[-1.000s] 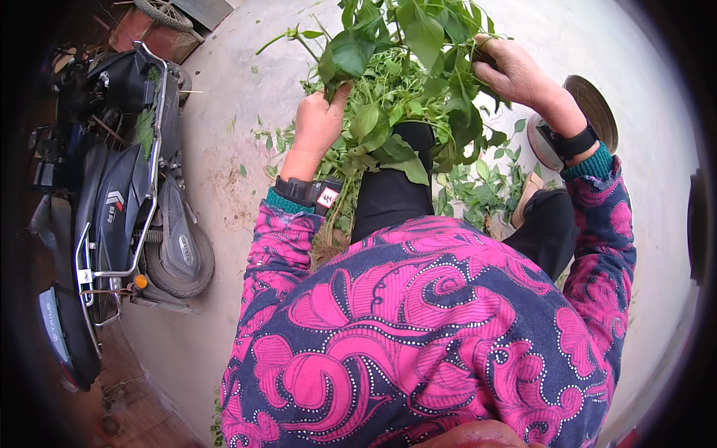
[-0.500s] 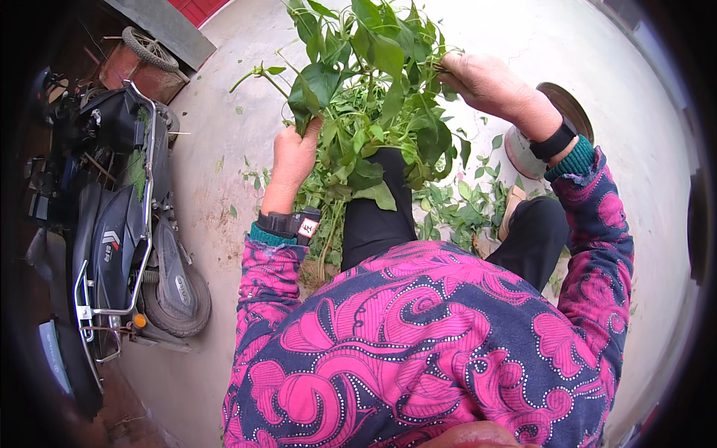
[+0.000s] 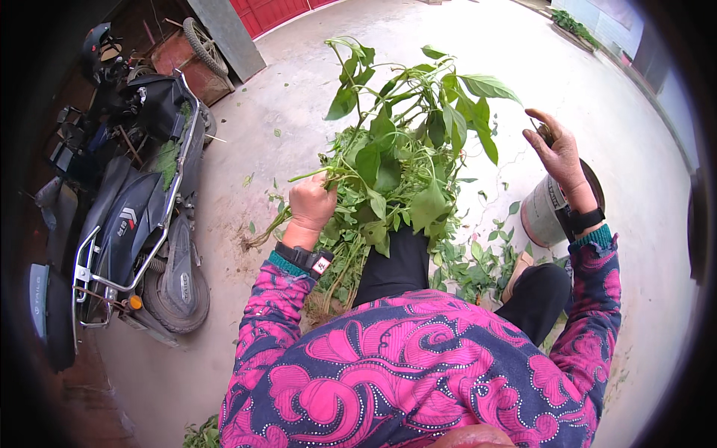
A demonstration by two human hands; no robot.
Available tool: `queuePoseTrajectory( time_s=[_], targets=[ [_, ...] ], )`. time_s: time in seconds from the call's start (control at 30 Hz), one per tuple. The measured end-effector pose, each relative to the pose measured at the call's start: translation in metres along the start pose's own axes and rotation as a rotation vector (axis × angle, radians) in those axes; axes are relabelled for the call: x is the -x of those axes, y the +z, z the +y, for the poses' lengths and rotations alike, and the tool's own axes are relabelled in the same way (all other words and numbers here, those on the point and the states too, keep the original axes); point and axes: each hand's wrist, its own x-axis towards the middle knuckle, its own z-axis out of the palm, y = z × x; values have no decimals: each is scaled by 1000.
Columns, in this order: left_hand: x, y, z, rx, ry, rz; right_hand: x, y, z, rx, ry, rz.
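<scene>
My left hand (image 3: 312, 203) is closed round the stem of a leafy green plant (image 3: 385, 160), held up over my lap. Its leafy branches spread up and to the right, with slim green pods or peppers perhaps among them. To the right of the plant, my right hand (image 3: 562, 158) is raised, clear of the leaves. Its thumb and forefinger are apart, and something small and dark shows in the palm, too small to name. Below that hand stands a round metal can (image 3: 544, 213), tilted in the view; its inside is mostly hidden by my wrist.
More uprooted plants (image 3: 336, 272) lie by my left leg, roots toward me. Loose leaves (image 3: 482, 265) are scattered on the concrete floor (image 3: 224, 172) near my right foot. A dark scooter (image 3: 123, 216) with a metal rail stands to the left. A red gate (image 3: 269, 16) is at the back.
My right hand has come away from the plant and moved right, above the can. The left hand still grips the stem. The view has shifted, showing more of the yard at the back.
</scene>
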Motion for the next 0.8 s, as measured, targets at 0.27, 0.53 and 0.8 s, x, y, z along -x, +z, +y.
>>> queuePoseTrajectory(
  time_s=[0.27, 0.53, 0.8],
  targets=[
    [-1, -2, 19, 33, 127, -120, -54, -31, -57, -375, -11, -259],
    [-11, -6, 10, 446, 238, -294, -72, 20, -41, -112, -190, -538],
    [-7, 14, 3, 549, 375, -374, -27, 57, -48, -695, -197, -838]
  ],
)
